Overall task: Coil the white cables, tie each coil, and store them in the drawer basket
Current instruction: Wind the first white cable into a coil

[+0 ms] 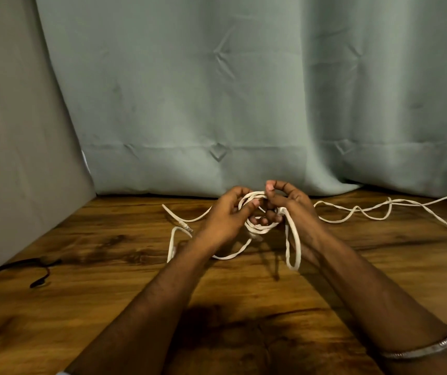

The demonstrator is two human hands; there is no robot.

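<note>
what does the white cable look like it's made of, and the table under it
White cable: looks braided fabric over wire, matte, faint woven texture; could be plain plastic. Table: wood or wood-look laminate, semi-gloss; brown grain, dark knots, soft sheen.

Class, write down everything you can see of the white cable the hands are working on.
The white cable looks like a flat, matte cord. Part of it is wound into a small loose coil held above the wooden table between the left hand and the right hand, whose fingers curl round the loops. One long loop hangs down below the right hand. Loose lengths trail left, ending in a plug, and wander right across the table. No tie shows on the coil.
</note>
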